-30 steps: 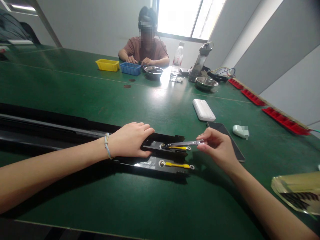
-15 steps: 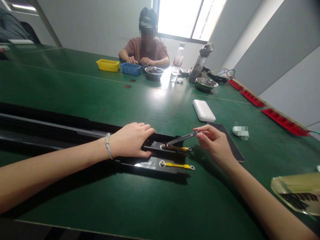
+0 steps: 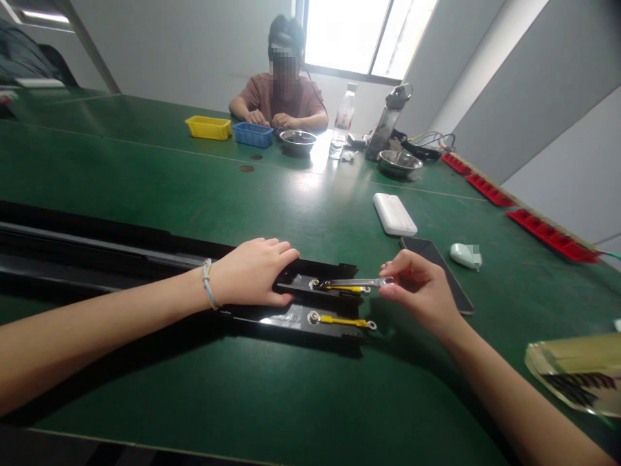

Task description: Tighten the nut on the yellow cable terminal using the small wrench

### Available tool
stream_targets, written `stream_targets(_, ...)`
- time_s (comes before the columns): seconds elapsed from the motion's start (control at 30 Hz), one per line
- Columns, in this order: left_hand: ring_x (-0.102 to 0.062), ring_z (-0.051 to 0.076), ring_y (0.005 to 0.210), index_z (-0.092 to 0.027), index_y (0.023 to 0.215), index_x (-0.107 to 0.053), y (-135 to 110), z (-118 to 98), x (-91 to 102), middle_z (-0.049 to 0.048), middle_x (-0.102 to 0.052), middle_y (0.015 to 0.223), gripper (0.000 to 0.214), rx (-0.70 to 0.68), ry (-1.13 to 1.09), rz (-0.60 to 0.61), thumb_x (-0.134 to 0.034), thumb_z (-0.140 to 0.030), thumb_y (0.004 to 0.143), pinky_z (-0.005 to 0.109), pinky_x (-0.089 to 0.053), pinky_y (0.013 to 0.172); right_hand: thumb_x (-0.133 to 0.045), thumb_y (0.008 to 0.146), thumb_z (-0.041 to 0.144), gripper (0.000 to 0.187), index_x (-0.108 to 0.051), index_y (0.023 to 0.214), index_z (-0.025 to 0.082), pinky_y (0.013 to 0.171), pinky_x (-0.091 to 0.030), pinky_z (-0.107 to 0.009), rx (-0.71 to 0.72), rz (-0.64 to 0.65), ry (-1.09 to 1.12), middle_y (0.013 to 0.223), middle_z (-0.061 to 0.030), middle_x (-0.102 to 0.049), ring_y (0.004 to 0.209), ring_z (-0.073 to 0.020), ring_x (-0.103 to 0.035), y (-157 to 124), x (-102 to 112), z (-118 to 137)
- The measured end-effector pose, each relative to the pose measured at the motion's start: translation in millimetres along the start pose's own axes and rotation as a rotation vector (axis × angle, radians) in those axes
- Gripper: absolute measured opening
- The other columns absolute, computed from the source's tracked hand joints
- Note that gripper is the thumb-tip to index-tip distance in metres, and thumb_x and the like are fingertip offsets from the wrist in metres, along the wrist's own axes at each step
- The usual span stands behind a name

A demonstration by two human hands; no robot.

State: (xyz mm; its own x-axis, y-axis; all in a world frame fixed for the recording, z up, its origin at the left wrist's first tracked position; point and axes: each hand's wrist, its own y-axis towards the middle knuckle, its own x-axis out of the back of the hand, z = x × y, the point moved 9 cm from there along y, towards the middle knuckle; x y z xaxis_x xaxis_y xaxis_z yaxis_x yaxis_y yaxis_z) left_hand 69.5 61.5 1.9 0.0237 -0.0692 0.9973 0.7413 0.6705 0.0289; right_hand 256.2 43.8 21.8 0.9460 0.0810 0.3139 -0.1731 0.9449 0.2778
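Note:
Two long black metal channels lie side by side on the table. My left hand [image 3: 255, 270] is draped over the end of the far channel [image 3: 339, 266], fingers over its back wall and thumb at its front. Between the thumb and fingers of my right hand [image 3: 424, 289] is a silver wrench [image 3: 361, 283], its far end at the nut [image 3: 314, 284] inside that channel. Beneath the wrench shows a short yellow wire with a ring terminal [image 3: 366, 290]. A second yellow wire [image 3: 344, 321] runs from a nut [image 3: 314, 317] in the near channel [image 3: 286, 318].
Right of my right hand are a dark phone [image 3: 458, 291], a white box-shaped device [image 3: 394, 215] and a pale green case [image 3: 466, 255]. A transparent yellowish container [image 3: 577, 372] sits at the right. Across the table, a person sits behind yellow [image 3: 208, 129] and blue [image 3: 253, 136] bins and a steel bowl [image 3: 297, 144].
The wrench's handle end has swung toward me, now lying nearly in line with the channel. My right hand came nearer with it. My left hand has stayed in place.

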Motion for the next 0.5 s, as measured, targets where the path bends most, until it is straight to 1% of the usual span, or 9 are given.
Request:
stream_targets(0.1, -0.059, 0.024, 0.085, -0.016, 0.112, -0.054, -0.2, 0.4, -0.6, 0.0074, -0.062, 0.097, 0.053, 0.003, 0.005, 0.0, -0.058, -0.051, 0.072, 0.036, -0.047, 0.077, -0.08, 0.062, 0.037, 0.029, -0.056, 0.062, 0.021, 0.045, -0.035, -0.022, 0.047, 0.015, -0.012, 0.051, 0.0048, -0.049, 0.048, -0.0097, -0.044, -3.5, -5.4, 6.4)
stream_targets(0.2, -0.059, 0.024, 0.086, -0.016, 0.111, -0.054, -0.4, 1.0, -1.0, 0.0077, -0.062, 0.098, 0.053, 0.002, 0.007, -0.001, -0.057, -0.051, 0.073, 0.036, -0.047, 0.077, -0.08, 0.061, 0.039, 0.031, -0.055, 0.061, 0.021, 0.045, -0.034, -0.023, 0.056, 0.014, -0.019, 0.051, 0.0046, -0.048, 0.048, -0.0101, -0.044, -4.8, -7.0, 8.1)
stream_targets(0.4, -0.059, 0.024, 0.085, -0.016, 0.111, -0.054, -0.5, 0.6, -0.3, 0.0076, -0.062, 0.097, 0.052, -0.002, 0.008, -0.002, -0.056, -0.051, 0.073, 0.035, -0.047, 0.076, -0.079, 0.061, 0.038, 0.028, -0.056, 0.063, 0.021, 0.046, -0.036, -0.024, -0.012, -0.052, -0.058, 0.054, 0.0027, -0.054, 0.049, -0.0113, -0.046, 1.4, 3.9, -0.1)
stream_targets(0.5, -0.059, 0.024, 0.085, -0.016, 0.111, -0.053, -0.5, 0.0, -0.3, 0.0079, -0.062, 0.098, 0.051, -0.002, 0.005, 0.004, -0.056, -0.052, 0.074, 0.035, -0.047, 0.076, -0.077, 0.062, 0.038, 0.027, -0.056, 0.065, 0.021, 0.043, -0.032, -0.023, -0.064, -0.066, -0.044, 0.054, 0.0027, -0.054, 0.047, -0.0098, -0.042, 5.5, 7.3, -6.8)
